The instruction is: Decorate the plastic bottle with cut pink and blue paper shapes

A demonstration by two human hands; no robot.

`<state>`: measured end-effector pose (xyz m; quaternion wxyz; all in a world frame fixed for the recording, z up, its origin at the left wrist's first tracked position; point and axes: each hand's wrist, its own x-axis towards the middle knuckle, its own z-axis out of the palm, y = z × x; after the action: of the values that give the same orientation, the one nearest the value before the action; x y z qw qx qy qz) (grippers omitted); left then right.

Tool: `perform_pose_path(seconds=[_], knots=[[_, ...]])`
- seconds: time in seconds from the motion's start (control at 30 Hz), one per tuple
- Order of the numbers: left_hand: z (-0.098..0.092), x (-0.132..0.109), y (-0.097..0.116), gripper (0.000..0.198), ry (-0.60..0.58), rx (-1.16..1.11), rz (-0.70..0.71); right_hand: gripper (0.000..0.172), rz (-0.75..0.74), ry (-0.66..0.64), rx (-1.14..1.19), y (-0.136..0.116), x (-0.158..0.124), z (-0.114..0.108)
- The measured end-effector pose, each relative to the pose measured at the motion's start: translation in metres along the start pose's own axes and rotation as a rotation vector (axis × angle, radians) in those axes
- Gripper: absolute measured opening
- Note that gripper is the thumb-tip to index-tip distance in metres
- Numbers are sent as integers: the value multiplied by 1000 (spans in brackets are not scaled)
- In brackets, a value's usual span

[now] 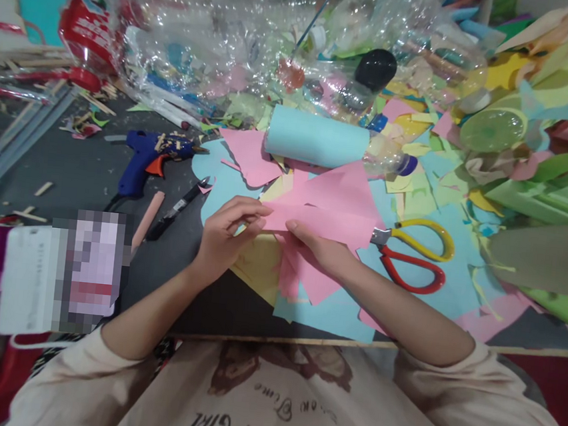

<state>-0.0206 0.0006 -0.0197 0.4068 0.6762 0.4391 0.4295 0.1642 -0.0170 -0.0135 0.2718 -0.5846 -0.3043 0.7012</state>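
A sheet of pink paper (333,226) is held low over the table between my two hands. My left hand (235,227) pinches its left end between thumb and fingers. My right hand (314,243) grips its lower edge, thumb on top and the other fingers hidden beneath the paper. Just right of the sheet lie scissors (418,253) with one yellow and one red handle, their blades partly covered by pink paper. Beyond the hands, a plastic bottle wrapped in light blue paper (318,138) rests on its side. Pink, yellow and blue paper pieces spread under my hands.
Left of my hands are a blue glue gun (141,159), a black marker (178,211) and a phone-like purple object (93,261), partly blurred. Clear plastic bottles (205,38) pile up at the back. Coloured paper scraps (546,144) heap on the right.
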Motion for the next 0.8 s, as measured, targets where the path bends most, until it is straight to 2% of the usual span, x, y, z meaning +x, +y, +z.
perform_pose_path(seconds=[0.13,0.33,0.5,0.8], knots=[[0,0,0,11,0,3,-12,32,-54,-48,15,0,-1,0],[-1,1,0,11,-2,5,-23,32,-56,-24,-21,1,1,-1],[-1,0,0,13,-6,20,-39,30,-63,-81,-29,-2,0,0],[-1,1,1,11,-9,9,-35,40,-84,-104,2,2,2,-2]])
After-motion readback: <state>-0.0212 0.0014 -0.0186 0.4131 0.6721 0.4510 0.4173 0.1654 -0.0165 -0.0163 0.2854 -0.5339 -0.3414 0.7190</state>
